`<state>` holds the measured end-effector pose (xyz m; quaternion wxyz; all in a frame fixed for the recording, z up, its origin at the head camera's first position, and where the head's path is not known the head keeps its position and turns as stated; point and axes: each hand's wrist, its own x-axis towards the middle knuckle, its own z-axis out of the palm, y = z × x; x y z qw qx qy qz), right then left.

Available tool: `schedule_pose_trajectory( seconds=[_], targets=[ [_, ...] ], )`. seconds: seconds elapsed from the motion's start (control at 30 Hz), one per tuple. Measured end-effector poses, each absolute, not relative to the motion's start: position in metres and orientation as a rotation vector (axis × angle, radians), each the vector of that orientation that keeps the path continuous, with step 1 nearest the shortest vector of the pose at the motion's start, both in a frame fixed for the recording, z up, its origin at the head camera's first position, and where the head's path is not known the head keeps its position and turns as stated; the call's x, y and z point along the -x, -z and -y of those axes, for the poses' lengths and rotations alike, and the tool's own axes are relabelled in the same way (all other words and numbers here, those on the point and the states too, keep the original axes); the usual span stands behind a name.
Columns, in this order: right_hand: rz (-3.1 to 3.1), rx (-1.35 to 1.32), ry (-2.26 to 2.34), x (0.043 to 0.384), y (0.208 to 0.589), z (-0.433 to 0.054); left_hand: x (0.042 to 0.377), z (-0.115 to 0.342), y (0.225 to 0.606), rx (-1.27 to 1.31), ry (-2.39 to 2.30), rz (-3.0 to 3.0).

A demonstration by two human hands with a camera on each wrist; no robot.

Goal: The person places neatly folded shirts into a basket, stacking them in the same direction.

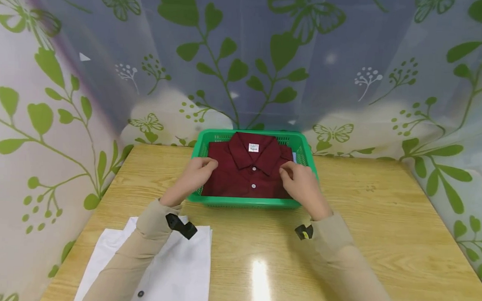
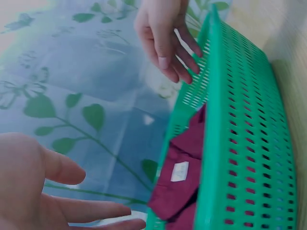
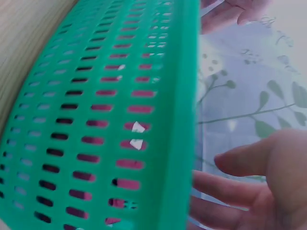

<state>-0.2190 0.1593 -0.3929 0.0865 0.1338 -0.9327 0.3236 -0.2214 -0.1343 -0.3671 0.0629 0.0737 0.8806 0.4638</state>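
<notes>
A folded maroon shirt (image 1: 240, 177) with a pointed collar, white buttons and a white neck label (image 1: 254, 148) lies inside a green plastic basket (image 1: 245, 202). My left hand (image 1: 196, 173) hovers over the basket's left side, by the shirt's shoulder. On the opposite side, my right hand (image 1: 301, 183) is over the shirt's right edge. Both wrist views show loosely extended fingers; the left hand (image 2: 29, 187) and the right hand (image 3: 268, 182) hold nothing. A sliver of light blue cloth (image 1: 294, 157) peeks out beside the maroon shirt, mostly hidden.
A white garment (image 1: 185, 259) with a dark button lies on the wooden table (image 1: 366, 217) at the front left, partly under my left forearm. Behind the basket hangs a leaf-and-butterfly patterned curtain (image 1: 243, 79), which also lines both sides.
</notes>
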Motion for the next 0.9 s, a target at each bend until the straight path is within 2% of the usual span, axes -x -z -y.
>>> schedule_pose_trajectory(
  seconds=[0.3,0.5,0.67,0.9],
  targets=[
    [2.551,-0.368,-1.363,0.19,0.381,-0.143,0.193,0.162,0.349,-0.222,-1.541,-2.635],
    [2.362,-0.548,-1.776,0.168,0.383,-0.123,0.168,0.186,0.343,-0.246,-1.505,-2.67],
    [2.32,-0.712,-2.106,0.148,0.389,-0.109,0.143,0.207,0.35,-0.212,-1.435,-2.687],
    [2.34,-0.796,-2.291,0.128,0.409,-0.091,0.111,0.235,0.369,-0.121,-1.252,-2.741]
  ],
)
